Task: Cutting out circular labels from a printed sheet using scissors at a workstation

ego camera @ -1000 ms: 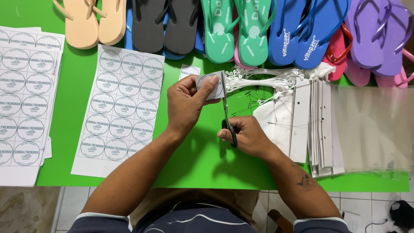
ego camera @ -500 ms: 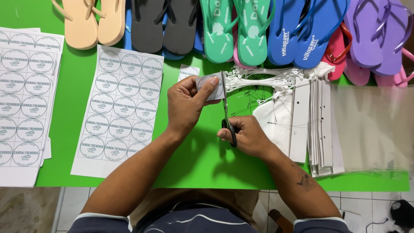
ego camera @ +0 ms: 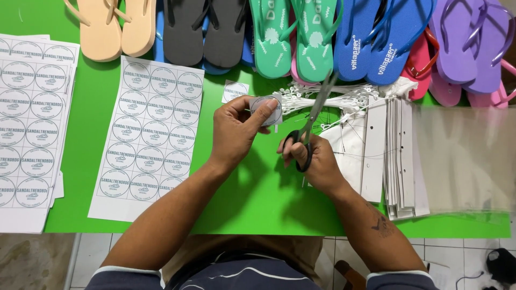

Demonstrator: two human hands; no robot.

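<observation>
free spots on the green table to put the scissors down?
Bare green table lies between the sticker sheet and white card stack, under both forearms. A narrow strip runs between the two sticker sheets. The back edge is crowded with flip-flops and white tag ties.

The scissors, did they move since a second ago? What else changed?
Yes. The scissors in the right hand swung off the paper label, their blades now tilted up and to the right, apart from it. The left hand turned the label flat, its round print facing up. The sticker sheets and flip-flops stayed put.
</observation>
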